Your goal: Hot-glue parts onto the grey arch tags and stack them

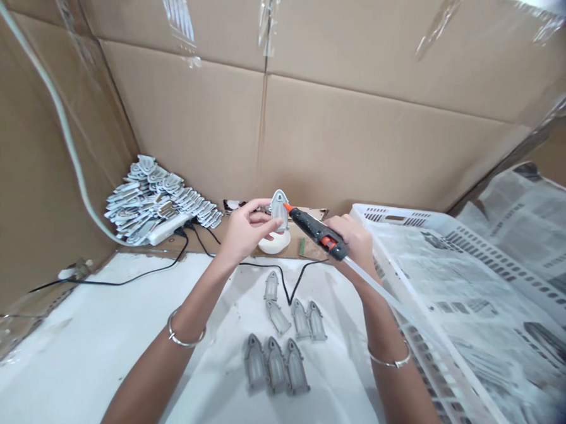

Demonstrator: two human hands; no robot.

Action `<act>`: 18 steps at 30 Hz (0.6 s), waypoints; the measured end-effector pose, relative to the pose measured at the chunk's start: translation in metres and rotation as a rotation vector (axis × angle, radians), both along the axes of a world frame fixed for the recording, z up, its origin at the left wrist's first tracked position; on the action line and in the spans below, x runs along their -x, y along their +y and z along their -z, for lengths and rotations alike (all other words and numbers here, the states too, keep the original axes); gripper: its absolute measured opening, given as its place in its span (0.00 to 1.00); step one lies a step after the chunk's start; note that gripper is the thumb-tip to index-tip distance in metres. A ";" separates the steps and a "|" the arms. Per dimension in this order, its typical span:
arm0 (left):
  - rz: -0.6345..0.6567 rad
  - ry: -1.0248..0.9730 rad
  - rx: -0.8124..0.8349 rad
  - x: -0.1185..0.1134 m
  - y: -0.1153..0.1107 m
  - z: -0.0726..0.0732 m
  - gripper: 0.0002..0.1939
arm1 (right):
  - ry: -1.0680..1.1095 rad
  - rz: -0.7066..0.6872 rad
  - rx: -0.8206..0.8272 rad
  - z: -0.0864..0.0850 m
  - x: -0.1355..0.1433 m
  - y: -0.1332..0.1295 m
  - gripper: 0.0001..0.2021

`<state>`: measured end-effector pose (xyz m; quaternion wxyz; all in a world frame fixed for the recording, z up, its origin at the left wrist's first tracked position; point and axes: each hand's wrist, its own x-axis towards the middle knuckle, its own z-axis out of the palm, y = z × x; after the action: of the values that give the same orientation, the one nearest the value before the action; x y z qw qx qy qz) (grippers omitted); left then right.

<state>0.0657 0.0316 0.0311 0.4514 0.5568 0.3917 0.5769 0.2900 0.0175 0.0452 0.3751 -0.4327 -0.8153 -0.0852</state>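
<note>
Between the thumb and fingers of my left hand [250,228] is a small grey arch-shaped plastic piece [279,207], held upright with its pointed end up. My right hand [355,241] is wrapped round a black glue gun [313,229]. The gun's orange nozzle is at the upper right edge of the piece; whether it touches I cannot tell. A long clear glue stick [378,290] sticks out of its back end. Below my hands, several similar grey pieces [275,363] lie on the white table [129,330]. A white round object [275,243] sits just behind the held piece.
A heap of similar pieces [142,192] stands at the back left, beside a white power strip [168,229] with black cables [205,246]. On the right is a white plastic basket [397,215] lined with newspaper [478,292]. Cardboard walls [344,133] enclose the back and left.
</note>
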 end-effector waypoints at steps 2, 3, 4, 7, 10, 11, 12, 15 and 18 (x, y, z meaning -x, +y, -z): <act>0.004 0.000 -0.003 -0.001 0.000 0.000 0.27 | -0.009 0.004 0.003 0.000 0.001 -0.001 0.09; 0.004 -0.001 -0.005 -0.001 0.001 0.000 0.27 | -0.016 0.006 0.000 0.000 0.001 -0.001 0.09; 0.003 -0.003 -0.007 -0.001 0.001 0.000 0.27 | -0.023 0.006 -0.005 0.000 0.001 0.000 0.09; 0.002 -0.001 -0.018 -0.003 0.000 0.001 0.27 | -0.034 0.004 -0.030 0.001 0.001 0.000 0.09; 0.009 0.012 -0.044 -0.004 -0.001 0.001 0.26 | -0.052 0.019 -0.038 0.001 0.001 0.000 0.10; 0.007 0.017 -0.053 -0.004 -0.002 0.002 0.26 | -0.060 0.028 -0.039 0.001 0.001 0.000 0.10; 0.005 0.021 -0.059 -0.005 -0.002 0.002 0.26 | -0.067 0.039 -0.043 0.001 0.001 -0.001 0.11; -0.006 0.027 -0.060 -0.005 -0.002 0.002 0.26 | -0.076 0.060 -0.070 0.001 0.001 -0.001 0.13; -0.014 0.028 -0.056 -0.006 -0.003 0.002 0.26 | -0.078 0.068 -0.085 0.001 0.001 -0.001 0.15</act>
<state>0.0721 0.0288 0.0296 0.4262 0.5745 0.3855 0.5828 0.2891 0.0161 0.0438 0.3579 -0.4401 -0.8099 -0.1491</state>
